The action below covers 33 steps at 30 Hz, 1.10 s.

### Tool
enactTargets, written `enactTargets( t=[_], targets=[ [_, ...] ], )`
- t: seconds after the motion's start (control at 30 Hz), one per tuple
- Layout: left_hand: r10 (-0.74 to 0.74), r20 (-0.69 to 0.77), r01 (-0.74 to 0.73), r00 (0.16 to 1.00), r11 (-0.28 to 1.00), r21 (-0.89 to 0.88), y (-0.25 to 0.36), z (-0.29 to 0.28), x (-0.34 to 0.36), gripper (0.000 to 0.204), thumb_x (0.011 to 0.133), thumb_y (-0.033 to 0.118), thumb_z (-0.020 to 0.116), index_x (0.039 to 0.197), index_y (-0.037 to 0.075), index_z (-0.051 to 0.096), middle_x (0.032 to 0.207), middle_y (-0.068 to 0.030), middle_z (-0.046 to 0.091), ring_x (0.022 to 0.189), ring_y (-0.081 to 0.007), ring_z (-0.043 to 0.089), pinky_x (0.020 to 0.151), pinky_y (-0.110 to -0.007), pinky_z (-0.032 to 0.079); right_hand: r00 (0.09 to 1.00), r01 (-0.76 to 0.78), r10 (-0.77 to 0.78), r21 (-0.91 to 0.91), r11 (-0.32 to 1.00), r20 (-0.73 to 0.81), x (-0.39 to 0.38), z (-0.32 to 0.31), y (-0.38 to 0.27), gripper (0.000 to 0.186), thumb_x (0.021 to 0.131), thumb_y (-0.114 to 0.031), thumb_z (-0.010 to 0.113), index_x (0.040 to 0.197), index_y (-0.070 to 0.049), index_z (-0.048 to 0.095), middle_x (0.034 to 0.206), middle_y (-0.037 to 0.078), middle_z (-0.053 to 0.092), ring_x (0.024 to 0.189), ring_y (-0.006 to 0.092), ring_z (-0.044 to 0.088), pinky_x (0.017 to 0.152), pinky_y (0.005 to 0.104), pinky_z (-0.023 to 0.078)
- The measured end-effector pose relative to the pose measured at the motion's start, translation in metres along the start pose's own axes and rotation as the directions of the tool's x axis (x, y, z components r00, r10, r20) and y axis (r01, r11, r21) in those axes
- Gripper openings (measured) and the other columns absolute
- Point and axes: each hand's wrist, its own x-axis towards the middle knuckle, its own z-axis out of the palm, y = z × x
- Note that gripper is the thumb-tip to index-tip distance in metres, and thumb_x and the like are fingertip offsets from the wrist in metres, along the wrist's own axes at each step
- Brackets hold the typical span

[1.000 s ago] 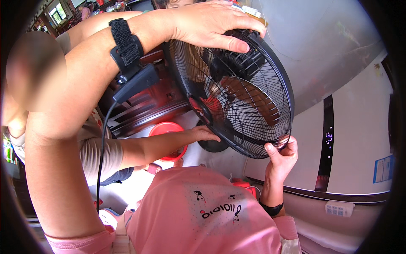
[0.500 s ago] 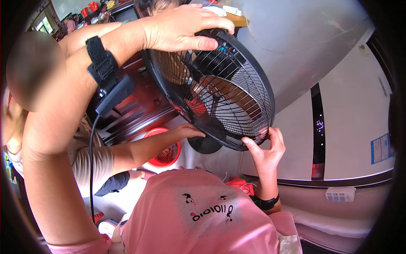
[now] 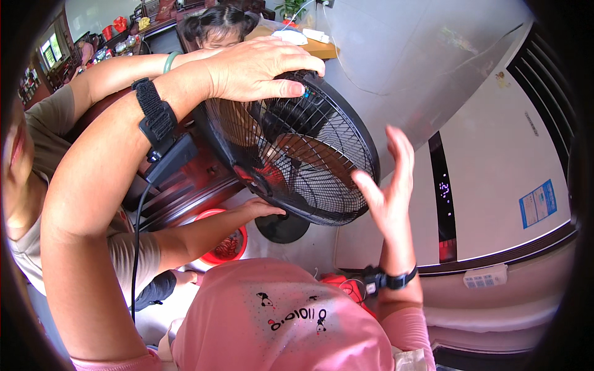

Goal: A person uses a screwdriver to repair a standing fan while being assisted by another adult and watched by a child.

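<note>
A black round fan (image 3: 309,179) with a wire guard and reddish parts inside stands tilted before me. My left hand (image 3: 260,67) is closed over the top rim of the guard, thumb on the near side and fingers across the edge. My right hand (image 3: 393,185) is beside the guard's right edge, thumb and fingers apart, holding nothing. A co-worker's hand (image 3: 263,209) supports the lower left of the guard from below. That person's other arm (image 3: 124,74), with a green bangle, reaches behind my left forearm; its hand is hidden. The fan's dark round base (image 3: 281,229) shows beneath.
On the floor, a red basin (image 3: 229,241) stands left of the fan base. A white cabinet-like appliance (image 3: 489,161) with a lit display strip is on the right. Another person's head (image 3: 216,28) shows behind the fan, near a wooden table (image 3: 322,48). Red items (image 3: 346,284) lie near my right forearm.
My right hand has let go of the guard's lower right edge and risen, fingers spreading. My left hand stays on the top rim. The view has shifted, showing more of the co-worker.
</note>
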Motion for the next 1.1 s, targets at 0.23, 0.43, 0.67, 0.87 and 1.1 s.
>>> enactTargets(
  t=[0.23, 0.43, 0.67, 0.87, 1.1],
  targets=[
    [-0.036, -0.093, 0.042, 0.995, 0.998, 0.053, 0.012, 0.009, 0.001, 0.049, 0.097, 0.045, 0.055, 0.136, 0.016, 0.053, 0.139, -0.0101, 0.054, 0.138, -0.0329, 0.043, 0.120, -0.054, 0.023, 0.952, 0.157, -0.151, -0.003, 0.988, 0.267, 0.079, 0.023, -0.030, 0.091, 0.081, -0.049, 0.078, 0.150, -0.006, 0.036, 0.145, 0.023, 0.048, 0.131, 0.0409, 0.051, 0.107, 0.0466, 0.045],
    [-0.065, -0.200, 0.082, 0.978, 0.994, 0.074, 0.015, 0.016, -0.002, 0.050, 0.098, 0.046, 0.053, 0.139, 0.017, 0.051, 0.143, -0.0107, 0.051, 0.140, -0.0314, 0.041, 0.120, -0.054, 0.021, 0.930, 0.174, -0.160, -0.014, 0.985, 0.330, 0.081, 0.028, -0.030, 0.091, 0.084, -0.049, 0.075, 0.155, -0.013, 0.030, 0.141, 0.021, 0.052, 0.125, 0.0405, 0.057, 0.102, 0.0475, 0.049],
    [-0.098, -0.353, 0.102, 0.930, 0.995, -0.008, 0.019, 0.024, -0.001, 0.058, 0.094, 0.053, 0.057, 0.136, 0.013, 0.050, 0.139, -0.0144, 0.053, 0.140, -0.0342, 0.041, 0.118, -0.052, 0.026, 0.923, 0.212, -0.184, -0.048, 0.976, 0.339, 0.084, 0.028, -0.034, 0.081, 0.091, -0.044, 0.069, 0.156, -0.015, 0.029, 0.133, 0.023, 0.055, 0.117, 0.0438, 0.060, 0.098, 0.0497, 0.050],
    [-0.184, -0.326, 0.156, 0.927, 0.982, -0.111, 0.026, 0.021, -0.008, 0.062, 0.081, 0.044, 0.075, 0.122, 0.005, 0.049, 0.138, -0.0186, 0.050, 0.138, -0.0340, 0.043, 0.120, -0.052, 0.024, 0.914, 0.207, -0.160, -0.089, 0.974, 0.374, 0.084, 0.025, -0.041, 0.077, 0.093, -0.043, 0.067, 0.155, -0.017, 0.030, 0.135, 0.022, 0.053, 0.117, 0.0437, 0.060, 0.098, 0.0497, 0.050],
    [-0.428, -0.696, 0.477, 0.577, 0.868, -0.138, 0.060, 0.053, -0.013, 0.069, 0.082, 0.040, 0.076, 0.137, 0.009, 0.046, 0.148, -0.0178, 0.045, 0.141, -0.0362, 0.039, 0.120, -0.057, 0.020, 0.904, 0.225, -0.169, -0.099, 0.969, 0.392, 0.093, 0.029, -0.044, 0.078, 0.091, -0.042, 0.070, 0.153, -0.013, 0.032, 0.135, 0.023, 0.053, 0.121, 0.0425, 0.059, 0.102, 0.0487, 0.049]
  ],
)
